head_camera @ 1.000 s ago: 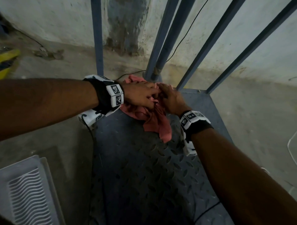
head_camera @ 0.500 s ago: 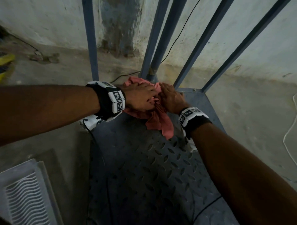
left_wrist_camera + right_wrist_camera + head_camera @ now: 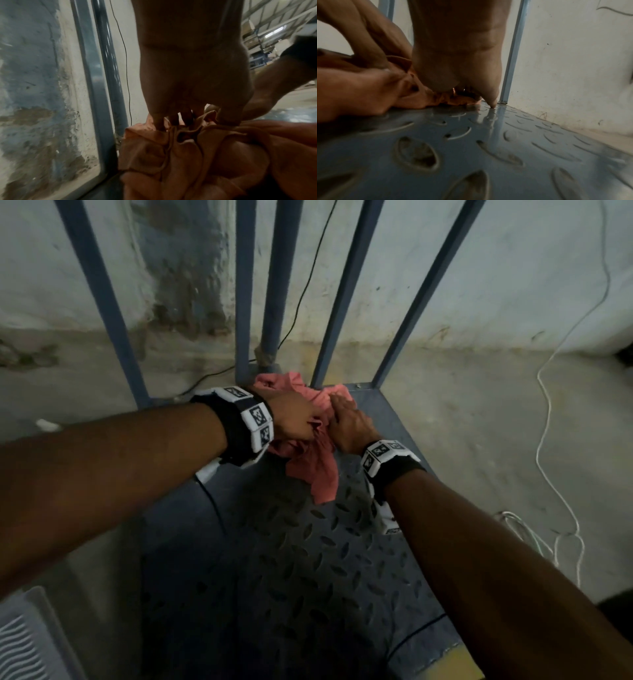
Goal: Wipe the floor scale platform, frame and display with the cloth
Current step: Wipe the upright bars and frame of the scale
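A crumpled pink cloth (image 3: 310, 453) lies at the far edge of the dark checker-plate scale platform (image 3: 308, 559), at the foot of the blue frame bars (image 3: 346, 302). My left hand (image 3: 296, 417) grips the cloth's left part; in the left wrist view its fingertips (image 3: 159, 121) dig into the cloth (image 3: 188, 155) folds. Beside it my right hand (image 3: 349, 422) presses flat on the cloth's right part. In the right wrist view its little finger (image 3: 493, 102) touches the platform (image 3: 505, 148) next to a frame post (image 3: 513, 54). No display is in view.
A stained wall (image 3: 479, 268) stands just behind the frame. A thin black cable (image 3: 305, 278) runs down it. A white cord (image 3: 544, 446) lies on the concrete floor at the right. A white ribbed plastic piece (image 3: 24, 642) sits at the lower left.
Both hands have slid the cloth along the platform's far edge to the right, closer to the far right corner post. The holds on the cloth look unchanged.
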